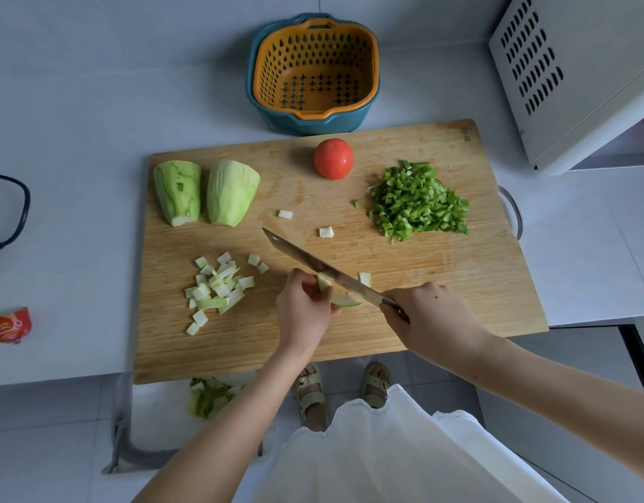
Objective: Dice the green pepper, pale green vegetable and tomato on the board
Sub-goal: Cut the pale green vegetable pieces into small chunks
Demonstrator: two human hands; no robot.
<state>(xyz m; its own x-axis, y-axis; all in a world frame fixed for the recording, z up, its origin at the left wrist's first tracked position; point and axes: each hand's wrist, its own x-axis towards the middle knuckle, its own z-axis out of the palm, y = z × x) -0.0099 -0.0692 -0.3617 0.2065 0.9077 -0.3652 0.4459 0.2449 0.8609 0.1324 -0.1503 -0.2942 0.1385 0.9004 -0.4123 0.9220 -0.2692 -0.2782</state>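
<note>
At the far left of the white counter (pixel 77 121) lies a small red packet (pixel 11 325), with a dark strap loop (pixel 11 212) above it at the frame edge; the wooden board (pixel 440 285) fills the middle of the counter, its near edge hanging over the front. On the board's left end two large peeled pieces of pale green vegetable (pixel 178 192) lie side by side; nearer the person sits a loose pile of pale dice (pixel 215 290), and a few stray cubes (pixel 326 232) lie scattered toward the middle. Below the board's front edge, green peelings (pixel 208 395) lie in a bin (pixel 131 448).

The left hand (pixel 302 314) rests on the board near its front, fingers curled in and pinching a curved pale green slice (pixel 344 303) against the wood; the knife (pixel 306 257) lies slantwise across that slice, blade meeting it right beside the fingertips, tip pointing away and to the left. Behind, near the board's far edge, the whole tomato (pixel 333 158) stands uncut; beyond the board an orange strainer (pixel 273 70) nests inside a blue bowl (pixel 313 125).

To the right of the tomato the diced green pepper (pixel 420 201) forms a heap, one fleck lying apart on its left. The right hand (pixel 429 321) is wrapped tight round the knife's handle, which is mostly hidden in the fist; a white vented appliance (pixel 567 74) stands at the far right.
</note>
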